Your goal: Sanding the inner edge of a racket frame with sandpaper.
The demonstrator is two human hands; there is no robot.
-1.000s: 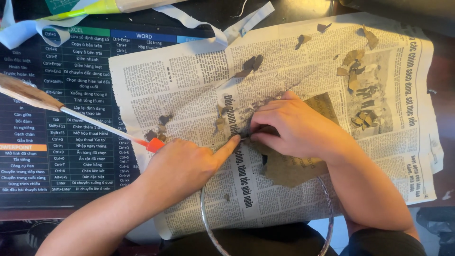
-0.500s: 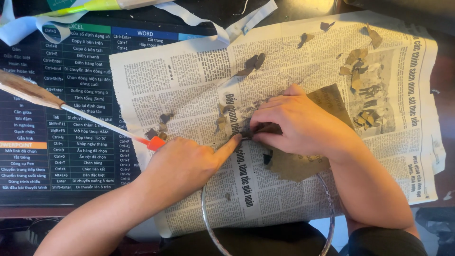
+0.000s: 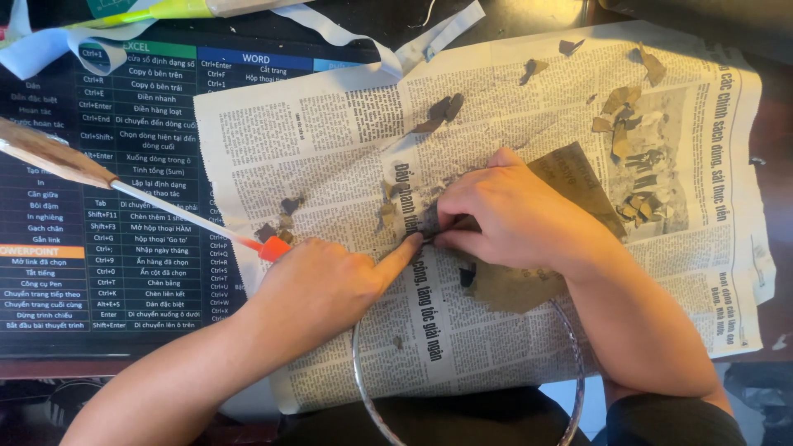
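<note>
A brown, dried sheet [image 3: 578,186] lies on a spread newspaper [image 3: 330,149]. My right hand [image 3: 512,216] rests on the sheet and pinches a small dark scrap at its left edge. My left hand [image 3: 330,285] lies flat on the newspaper with the index finger stretched out, its tip touching the same spot next to my right fingertips. Several torn brown flakes [image 3: 624,111] are scattered over the paper.
A tool with a wooden handle, thin metal shaft and orange tip [image 3: 140,198] lies left of my left hand. A dark printed desk mat [image 3: 99,206] covers the left side. A metal ring [image 3: 372,405] sits at the near edge. White strips [image 3: 396,49] lie at the top.
Both hands stay at the same spot on the sheet; my right fingers shift slightly at the dark scrap. Nothing else has moved.
</note>
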